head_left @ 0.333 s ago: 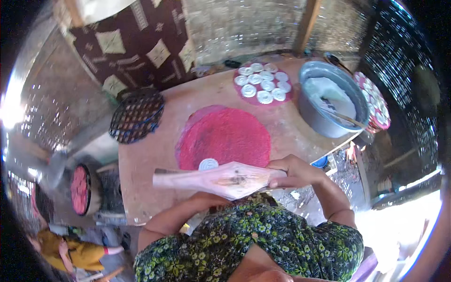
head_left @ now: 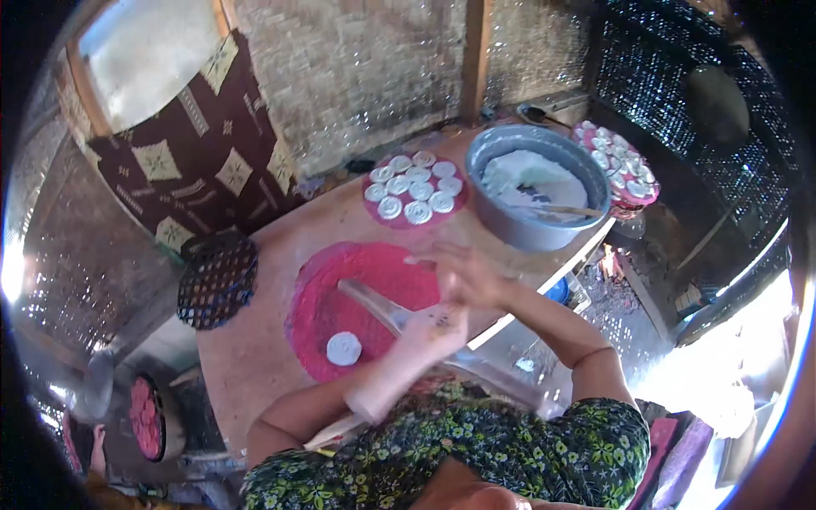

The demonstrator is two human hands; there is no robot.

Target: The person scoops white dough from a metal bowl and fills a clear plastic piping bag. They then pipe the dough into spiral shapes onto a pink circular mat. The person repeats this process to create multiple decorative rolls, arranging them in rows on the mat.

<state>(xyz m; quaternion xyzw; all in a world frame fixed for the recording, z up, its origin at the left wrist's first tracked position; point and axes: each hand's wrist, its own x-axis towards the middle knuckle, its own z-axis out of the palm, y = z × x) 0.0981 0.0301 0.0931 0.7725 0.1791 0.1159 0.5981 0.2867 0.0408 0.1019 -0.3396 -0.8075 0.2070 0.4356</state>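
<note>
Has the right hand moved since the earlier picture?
Yes: the right hand has moved forward, closer to the blue-grey basin.

And we're in a rustic kitchen, home or small food workshop, can't tell which! Look at the woven wall (head_left: 357, 93), split by a timber post (head_left: 474, 64), daylight pricking through the dark weave at right. There's a fire (head_left: 610, 262), burning low, just past the right edge of the desk (head_left: 234, 365)! Up at the far right corner, a big grey tub (head_left: 523, 223) of whitish mixture (head_left: 523, 166); beside it, near the far edge, white spirals (head_left: 418, 190) crowd a pink round. And down beyond the left edge, a pot (head_left: 172, 425) with pink discs (head_left: 146, 412)!
</note>
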